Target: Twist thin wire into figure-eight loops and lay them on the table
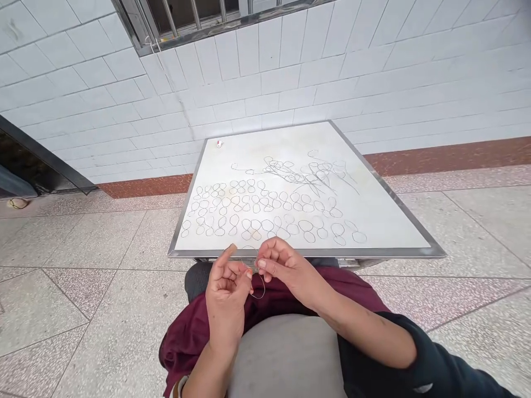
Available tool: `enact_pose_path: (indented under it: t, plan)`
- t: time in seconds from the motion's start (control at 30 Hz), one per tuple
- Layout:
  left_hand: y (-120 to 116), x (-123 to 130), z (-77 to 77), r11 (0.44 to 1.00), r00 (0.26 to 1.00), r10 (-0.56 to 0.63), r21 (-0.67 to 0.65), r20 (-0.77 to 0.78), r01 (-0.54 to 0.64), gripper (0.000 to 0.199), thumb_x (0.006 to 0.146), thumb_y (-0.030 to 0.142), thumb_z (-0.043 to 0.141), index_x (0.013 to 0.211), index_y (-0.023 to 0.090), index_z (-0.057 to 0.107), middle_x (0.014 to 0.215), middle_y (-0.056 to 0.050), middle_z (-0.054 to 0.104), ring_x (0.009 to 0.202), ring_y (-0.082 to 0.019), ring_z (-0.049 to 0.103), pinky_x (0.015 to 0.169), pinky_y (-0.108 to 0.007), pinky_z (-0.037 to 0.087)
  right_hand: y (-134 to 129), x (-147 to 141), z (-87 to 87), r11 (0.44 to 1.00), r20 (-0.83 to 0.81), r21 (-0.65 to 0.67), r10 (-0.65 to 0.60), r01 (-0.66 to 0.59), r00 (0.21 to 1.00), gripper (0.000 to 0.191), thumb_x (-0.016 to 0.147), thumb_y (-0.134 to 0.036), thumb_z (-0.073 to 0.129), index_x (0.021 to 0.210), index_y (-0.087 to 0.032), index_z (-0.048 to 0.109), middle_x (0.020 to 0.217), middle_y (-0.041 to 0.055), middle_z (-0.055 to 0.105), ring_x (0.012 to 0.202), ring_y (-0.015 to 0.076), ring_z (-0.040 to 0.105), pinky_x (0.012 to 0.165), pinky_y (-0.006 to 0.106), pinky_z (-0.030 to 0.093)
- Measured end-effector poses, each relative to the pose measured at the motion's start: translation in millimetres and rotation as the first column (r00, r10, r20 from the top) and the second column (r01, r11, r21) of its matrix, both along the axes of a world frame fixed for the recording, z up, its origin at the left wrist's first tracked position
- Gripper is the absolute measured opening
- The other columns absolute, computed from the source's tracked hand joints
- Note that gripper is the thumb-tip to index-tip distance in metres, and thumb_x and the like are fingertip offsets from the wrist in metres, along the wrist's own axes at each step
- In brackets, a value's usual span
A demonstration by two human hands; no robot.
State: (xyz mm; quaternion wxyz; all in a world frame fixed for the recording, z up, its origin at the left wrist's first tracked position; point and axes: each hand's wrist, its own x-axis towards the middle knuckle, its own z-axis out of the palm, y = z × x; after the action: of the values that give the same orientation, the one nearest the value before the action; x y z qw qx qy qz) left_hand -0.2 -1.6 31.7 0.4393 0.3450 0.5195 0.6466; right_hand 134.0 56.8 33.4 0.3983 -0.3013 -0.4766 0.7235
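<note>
A thin wire [264, 289] with curved loops is held between my hands, just in front of the table's near edge. My left hand [226, 301] pinches it between thumb and a finger, while the index finger points up with a tan wrap at its tip. Close beside it, my right hand [288, 271] pinches the wire's other side with thumb and fingertips. Rows of wire figure-eight shapes [267, 225] lie on the white table [381, 226]. Behind them is a tangled heap of longer wires [296, 172], some with a looped end.
A small white and red object [219, 143] sits at the table's far left corner. The table's metal rim [307, 253] runs close to my hands. Beyond stands a white tiled wall [282, 83] with a barred window [194, 16]. My lap is below.
</note>
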Motion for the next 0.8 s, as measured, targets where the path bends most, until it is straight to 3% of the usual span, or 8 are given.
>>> enact_pose_path:
  t: [0.17,0.33,0.53,0.63,0.8]
  plan:
    - [2.3,0.7,-1.6,0.999,0.999,-0.030,-0.027,-0.021,0.030,0.045,0.078,0.020,0.071,0.121,0.026,0.057,0.076,0.004,0.058,0.063,-0.007,0.047,0.056,-0.017,0.042,1.9,-1.6,-2.6,0.999,-0.034,-0.033,-0.027,0.025,0.999,0.028,0.077,-0.036,0.073,0.088,-0.021,0.052,0.069,-0.0058,0.054,0.062,0.0091,0.052,0.064,0.025,0.045]
    - [3.2,-0.7,-3.9,0.997,0.997,-0.040,-0.064,-0.072,0.035,0.045,0.078,0.022,0.071,0.120,0.024,0.058,0.075,0.003,0.059,0.064,-0.008,0.048,0.058,-0.018,0.042,3.0,-1.2,-4.3,0.998,0.016,0.031,-0.055,0.054,0.998,0.026,0.078,-0.037,0.071,0.087,-0.021,0.052,0.067,-0.0061,0.051,0.062,0.0099,0.050,0.064,0.027,0.043]
    - [4.2,0.8,-8.1,0.998,1.000,-0.021,-0.054,-0.020,0.020,0.043,0.078,0.022,0.071,0.119,0.025,0.058,0.075,0.004,0.059,0.060,-0.007,0.047,0.054,-0.017,0.039,2.9,-2.3,-8.6,0.995,0.087,0.080,-0.068,0.061,0.994,0.024,0.082,-0.036,0.066,0.094,-0.022,0.052,0.070,-0.0051,0.052,0.062,0.0102,0.049,0.063,0.026,0.044]
    - [5.1,1.7,-6.9,0.998,1.000,-0.020,-0.054,-0.010,0.020,0.043,0.078,0.023,0.070,0.119,0.026,0.057,0.074,0.005,0.058,0.054,-0.006,0.043,0.049,-0.017,0.036,-0.8,-3.6,-11.4,0.970,0.195,0.205,-0.174,0.133,0.965,0.017,0.084,-0.031,0.063,0.095,-0.022,0.053,0.074,-0.0032,0.055,0.066,0.0116,0.052,0.061,0.025,0.043]
    - [5.4,1.3,-3.2,0.995,0.998,-0.056,-0.087,-0.005,0.055,0.045,0.078,0.023,0.071,0.121,0.024,0.057,0.074,0.005,0.055,0.055,-0.006,0.043,0.050,-0.018,0.037,-9.9,-4.3,-15.9,0.869,0.287,0.449,-0.359,0.207,0.888,0.011,0.087,-0.025,0.060,0.096,-0.023,0.055,0.081,0.0004,0.060,0.072,0.0141,0.058,0.061,0.026,0.045]
